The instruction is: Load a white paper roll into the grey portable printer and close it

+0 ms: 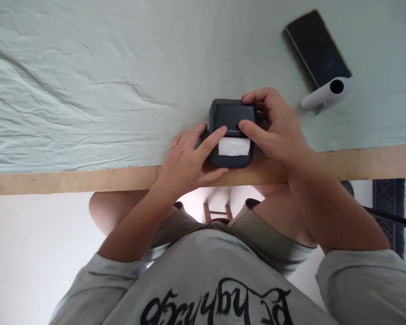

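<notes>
A small dark box that looks like a portable receipt printer (232, 118) sits near the front edge of the cloth-covered table. A short strip of white paper (234, 146) shows on its upper face, at the end nearest me. My left hand (188, 155) grips its left side, one finger lying on top beside the paper and the thumb by the near edge. From the right, my right hand (279, 126) holds it with the thumb on the top cover and the fingers around the far right corner. The fingers' undersides are hidden.
A dark smartphone (316, 47) lies at the far right. Against its near end is a white object with a round dark opening (325, 95), whose kind I cannot tell. A pale green wrinkled cloth (104, 90) covers the table up to its wooden front edge (71, 179).
</notes>
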